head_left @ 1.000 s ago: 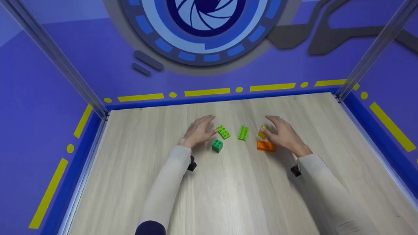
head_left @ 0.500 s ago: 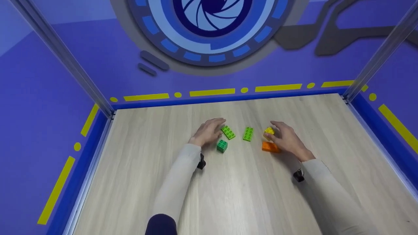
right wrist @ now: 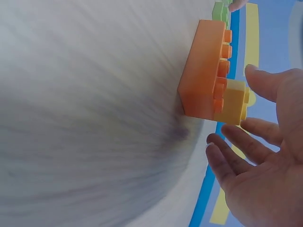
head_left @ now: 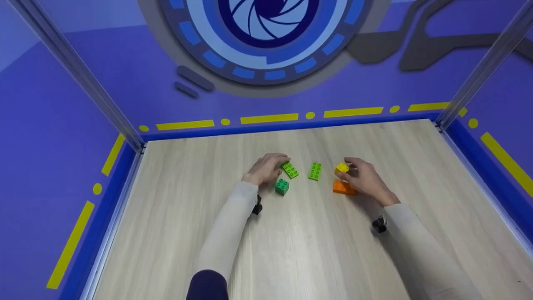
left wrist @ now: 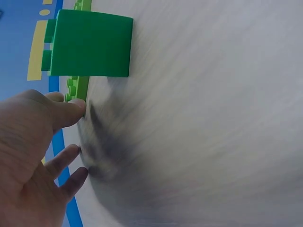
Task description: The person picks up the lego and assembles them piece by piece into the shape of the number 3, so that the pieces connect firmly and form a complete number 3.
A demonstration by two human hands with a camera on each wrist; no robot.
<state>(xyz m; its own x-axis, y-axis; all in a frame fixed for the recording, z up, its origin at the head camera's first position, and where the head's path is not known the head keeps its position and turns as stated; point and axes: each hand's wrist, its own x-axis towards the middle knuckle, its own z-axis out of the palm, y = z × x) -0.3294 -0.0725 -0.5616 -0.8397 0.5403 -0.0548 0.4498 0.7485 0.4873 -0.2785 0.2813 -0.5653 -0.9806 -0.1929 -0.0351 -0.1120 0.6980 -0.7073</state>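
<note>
In the head view my left hand is beside a lime-green toy building brick, fingertips and thumb right at its left end. A darker green square brick sits just below that hand; in the left wrist view this green brick partly hides the lime one. My right hand reaches around the right side of a small yellow brick, thumb and fingers spread. An orange brick lies under the right thumb; the right wrist view shows this orange brick overlapping the yellow one.
Another lime-green brick lies between the hands on the pale wooden table. Blue-purple printed panels enclose the table at the back and sides, with metal corner posts.
My left fingertips have come closer to the lime-green brick's upper end. The right thumb, earlier over the yellow brick, now lies at its lower right side. The view has shifted slightly.
</note>
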